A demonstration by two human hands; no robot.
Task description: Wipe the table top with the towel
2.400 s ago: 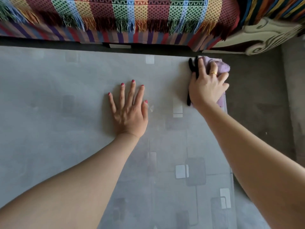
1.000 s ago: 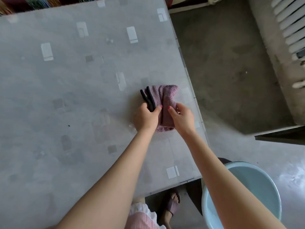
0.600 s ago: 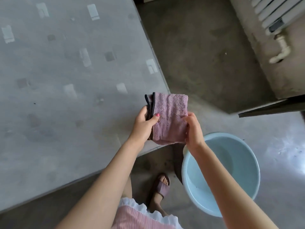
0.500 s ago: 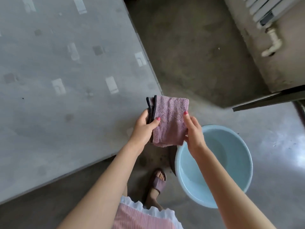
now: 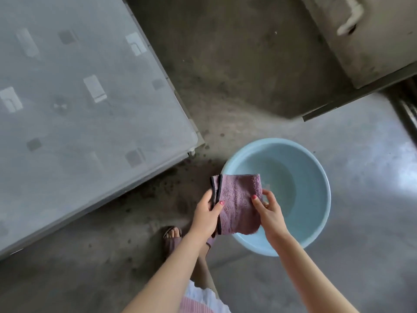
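A folded mauve towel [image 5: 237, 204] with a dark edge hangs in the air between both my hands, over the left rim of a light blue basin [image 5: 316, 199]. My left hand [image 5: 206, 216] grips its dark-edged left side, thumb on top. My right hand [image 5: 269, 213] pinches its right side. The grey glass table top [image 5: 79, 109] with pale square patterns lies up and to the left, apart from the towel.
The basin stands on the concrete floor [image 5: 237, 75] and holds a little water. My sandalled foot [image 5: 172, 238] is just left of it. A grey wall base and a white pipe [image 5: 349, 21] are at the upper right.
The towel left the table top. Both hands carried it off the table's near right corner and down over the basin; the view swung right and down with them.
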